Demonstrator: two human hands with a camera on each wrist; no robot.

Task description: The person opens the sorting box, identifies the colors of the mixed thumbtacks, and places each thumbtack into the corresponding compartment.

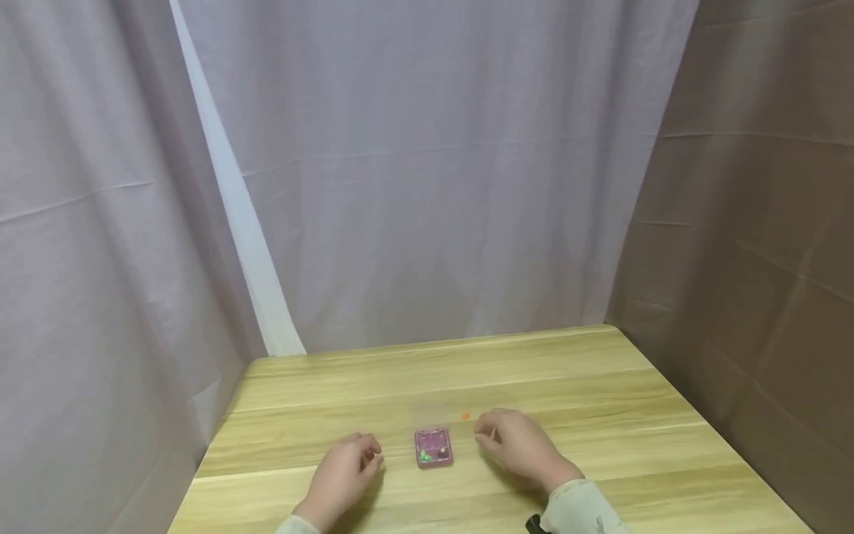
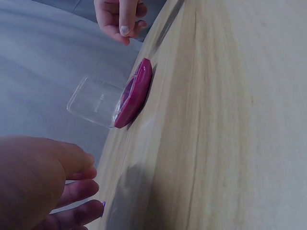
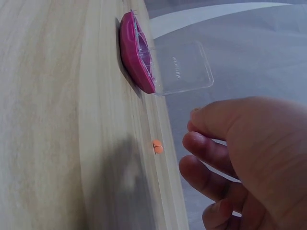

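Observation:
A magenta pill box (image 1: 434,448) with compartments sits on the table between the hands. Its clear lid (image 3: 184,69) stands raised. Green and yellow bits (image 1: 425,456) lie in its near left compartment, something dark in the near right. My left hand (image 1: 343,475) is left of the box, fingers loosely bent, with nothing seen gripped. A tiny purple piece (image 2: 103,207) shows beside its fingertips; whether they touch it is unclear. To the right of the box hovers my right hand (image 1: 520,447), fingers loosely curled and holding nothing visible. Two orange pills (image 3: 158,146) lie on the table near its fingertips.
The wood-grain table (image 1: 373,393) ends at a grey curtain (image 1: 454,222) behind and on the left. A brown-looking curtain (image 1: 747,297) hangs along the right. A dark object (image 1: 536,523) shows at the right sleeve.

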